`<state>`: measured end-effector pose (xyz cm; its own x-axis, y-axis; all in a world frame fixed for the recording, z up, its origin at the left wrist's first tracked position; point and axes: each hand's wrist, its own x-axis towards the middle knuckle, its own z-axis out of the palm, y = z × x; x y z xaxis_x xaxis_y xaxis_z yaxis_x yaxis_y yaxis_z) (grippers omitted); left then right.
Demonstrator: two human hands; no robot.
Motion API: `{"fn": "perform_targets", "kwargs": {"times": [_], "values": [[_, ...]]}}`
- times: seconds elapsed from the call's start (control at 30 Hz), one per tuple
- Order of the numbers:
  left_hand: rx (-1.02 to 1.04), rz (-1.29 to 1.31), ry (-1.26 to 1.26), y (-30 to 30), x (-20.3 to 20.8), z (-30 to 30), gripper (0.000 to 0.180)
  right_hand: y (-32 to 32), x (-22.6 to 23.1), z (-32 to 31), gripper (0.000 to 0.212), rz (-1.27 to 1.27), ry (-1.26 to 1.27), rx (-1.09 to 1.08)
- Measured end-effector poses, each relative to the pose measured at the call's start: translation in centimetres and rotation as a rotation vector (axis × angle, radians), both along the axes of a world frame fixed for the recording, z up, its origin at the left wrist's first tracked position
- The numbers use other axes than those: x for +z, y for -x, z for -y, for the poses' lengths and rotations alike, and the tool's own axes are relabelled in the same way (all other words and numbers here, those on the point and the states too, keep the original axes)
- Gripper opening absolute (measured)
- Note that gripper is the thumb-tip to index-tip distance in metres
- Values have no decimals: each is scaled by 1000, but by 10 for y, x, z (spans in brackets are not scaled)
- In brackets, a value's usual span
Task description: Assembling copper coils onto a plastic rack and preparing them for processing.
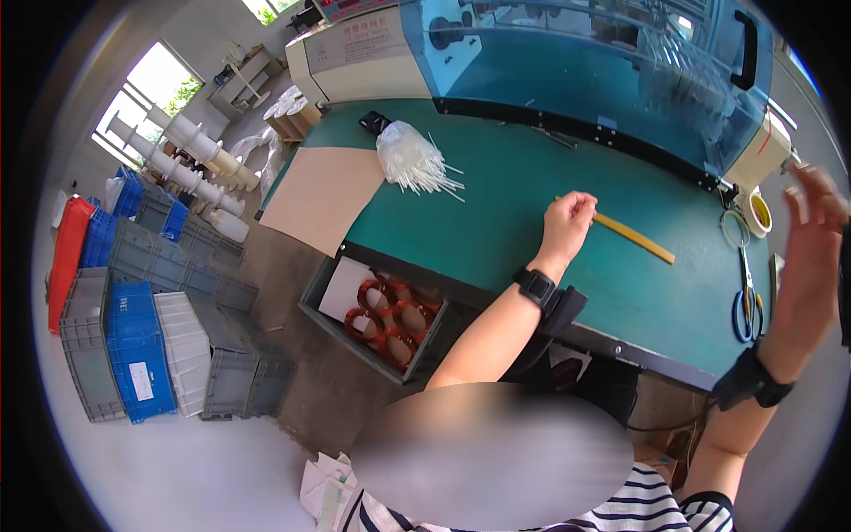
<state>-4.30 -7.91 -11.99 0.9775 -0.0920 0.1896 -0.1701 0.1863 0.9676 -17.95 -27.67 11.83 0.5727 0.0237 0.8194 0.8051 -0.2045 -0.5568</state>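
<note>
On the green tabletop [496,204] lies a long, flat yellow strip [634,238]. My left hand [570,222] is closed over one end of it, fingers curled and pressed together. My right hand [811,239] is raised near the right rim of the view, fingers stretched out and a little blurred, with nothing seen in it. Below and left of that hand, scissors [746,306] with dark handles rest on the table. A roll of yellowish tape [758,213] is close by, at the machine's corner.
A machine with a clear blue cover [567,80] spans the table's far side. A bag of thin white tubes [414,160] and a brown board [324,195] lie on the left. Below the table edge, a crate [355,353] holds several reddish-brown wire coils [363,324]. Stacked crates [142,346] fill the left.
</note>
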Motion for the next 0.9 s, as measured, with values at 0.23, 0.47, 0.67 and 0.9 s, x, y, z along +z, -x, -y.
{"fn": "perform_targets", "kwargs": {"times": [0.23, 0.47, 0.67, 0.9], "values": [[-56, -25, -9, 3, -2, -4, 14, -78, -187, 68, 10, -630, -123, -267], [-62, -59, -49, 9, 7, -9, 15, -78, -231, 73, 13, -803, -216, -398], [-77, -77, -26, 10, 14, -7, 15, -78, -224, 67, 14, -806, -245, -373], [-82, -91, -47, 11, 19, -8, 18, -79, -229, 67, 15, -794, -217, -374]]}}
